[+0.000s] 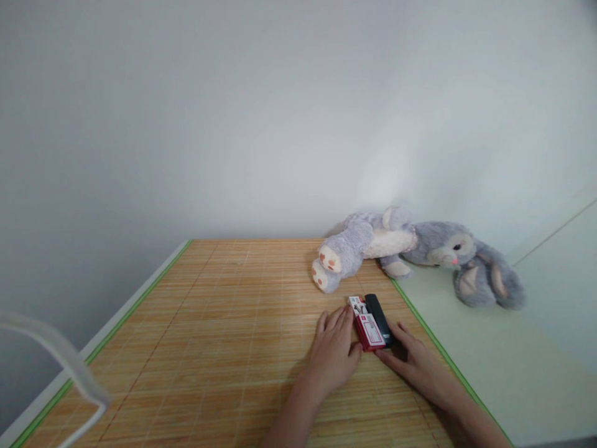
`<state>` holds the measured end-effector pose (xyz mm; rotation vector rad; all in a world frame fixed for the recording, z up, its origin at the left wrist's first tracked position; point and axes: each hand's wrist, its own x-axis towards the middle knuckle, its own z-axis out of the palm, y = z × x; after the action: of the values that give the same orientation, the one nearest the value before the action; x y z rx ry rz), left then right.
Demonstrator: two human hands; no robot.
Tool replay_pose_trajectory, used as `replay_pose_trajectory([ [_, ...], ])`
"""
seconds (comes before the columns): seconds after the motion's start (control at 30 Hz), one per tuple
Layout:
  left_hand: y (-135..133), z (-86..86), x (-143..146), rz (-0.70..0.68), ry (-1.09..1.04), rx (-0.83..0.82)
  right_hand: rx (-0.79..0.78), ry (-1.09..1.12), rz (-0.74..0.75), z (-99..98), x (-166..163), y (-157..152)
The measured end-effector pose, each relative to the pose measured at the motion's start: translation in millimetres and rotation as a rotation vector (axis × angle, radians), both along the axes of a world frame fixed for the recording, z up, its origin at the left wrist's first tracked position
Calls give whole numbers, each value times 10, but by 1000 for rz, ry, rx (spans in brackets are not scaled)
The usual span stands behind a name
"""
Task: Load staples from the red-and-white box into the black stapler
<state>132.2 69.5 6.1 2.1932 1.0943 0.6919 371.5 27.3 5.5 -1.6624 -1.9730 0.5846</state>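
We have both hands around a small cluster of things on the bamboo mat point(233, 317): the left hand point(334, 348) lies low with its fingers extended and close together, the fingertips at the cluster's left edge, while the right hand point(413, 361) is loosely spread, thumb by the near end and fingers along the other side. Between them sit the red box point(371, 331) with a white label, the white packet point(358, 305) just beyond it, and the long black object point(379, 317) nearest the right hand's fingers. We judge the red box and packet light, fairly stiff but crushable, with smooth faces that could slide, so a gentle pinch across the long sides suits them; the black piece looks harder and perhaps heavier, best taken around its middle. Beyond the hands lies the plush rabbit point(389, 242), surely soft. We cannot read the print, nor tell whether the packet overlaps the red box; the left palm is hidden, both forearms are cut off below, and the pale curved strip point(60, 348), far left of the left hand, is blurred.
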Motion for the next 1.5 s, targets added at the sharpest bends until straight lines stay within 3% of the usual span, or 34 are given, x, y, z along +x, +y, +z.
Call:
replay_pose_trajectory([
  [0.1, 6, 30, 32, 2, -1, 1, 8, 0, 15, 18, -6, 20],
  [0.2, -87, 55, -77, 16, -8, -3, 29, 37, -63, 65, 26, -75],
  [0.3, -311, -11, -505, 114, 1, 22, 109, 106, -272, 54, -9, -355],
  [0.4, -550, -156, -1168, 356, 121, 77, 203, 179, -495, -84, -344, -667],
  [0.43, -608, -198, -1381, 415, 181, 84, 198, 179, -452, -142, -540, -731],
  [0.5, -676, -243, -1706, 494, 270, 106, 141, 125, -192, -232, -1011, -762],
  [0.57, -695, -237, -1851, 518, 322, 126, 117, 8, 37, -268, -1475, -679],
  [0.6, -692, -221, -1859, 519, 335, 135, 116, -58, 82, -268, -1666, -612],
  [0.73, -657, -145, -1668, 526, 313, 151, 168, -204, -20, -237, -2027, -348],
  [1.03, -596, -134, -1472, 540, 185, 100, 196, -196, -64, -269, -1999, -221],
  [1.5, -612, -103, -1439, 568, 395, 171, 129, -328, -98, -182, -2048, -235],
])
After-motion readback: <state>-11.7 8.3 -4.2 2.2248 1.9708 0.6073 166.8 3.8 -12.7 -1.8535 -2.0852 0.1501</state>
